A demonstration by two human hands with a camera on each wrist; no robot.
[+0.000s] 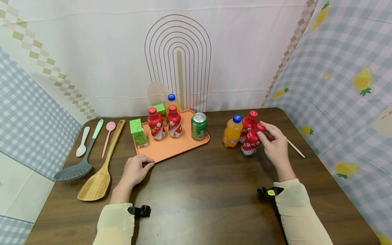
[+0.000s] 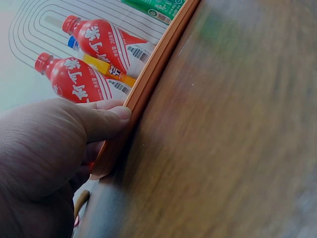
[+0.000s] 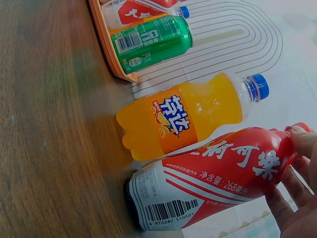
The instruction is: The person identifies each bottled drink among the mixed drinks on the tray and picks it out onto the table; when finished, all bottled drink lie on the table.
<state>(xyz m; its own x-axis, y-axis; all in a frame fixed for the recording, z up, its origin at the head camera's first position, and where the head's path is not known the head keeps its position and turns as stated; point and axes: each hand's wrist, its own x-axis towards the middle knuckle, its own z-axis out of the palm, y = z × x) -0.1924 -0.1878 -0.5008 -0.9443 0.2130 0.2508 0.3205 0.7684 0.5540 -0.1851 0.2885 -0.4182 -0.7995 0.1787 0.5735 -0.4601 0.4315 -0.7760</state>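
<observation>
Rear red btl (image 1: 248, 125) part hidden, orange btl (image 1: 231, 132) stood adj., R fingers (image 1: 271, 128) pinched front red btl (image 1: 251, 141), L fingers (image 1: 146, 158) pinched tray (image 1: 171, 148)

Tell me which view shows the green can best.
Right wrist: the green can looks largest there, its barcode visible. The head view shows it whole but smaller; the left wrist view, only a cropped part.

In the head view the front red bottle (image 1: 251, 143) partly hides the rear red bottle (image 1: 246, 124) from you, while in the left wrist view your left fingers (image 2: 94, 149) are partly hidden, the green can (image 2: 161, 9) is cropped and the table (image 2: 237, 124) blurs.
</observation>
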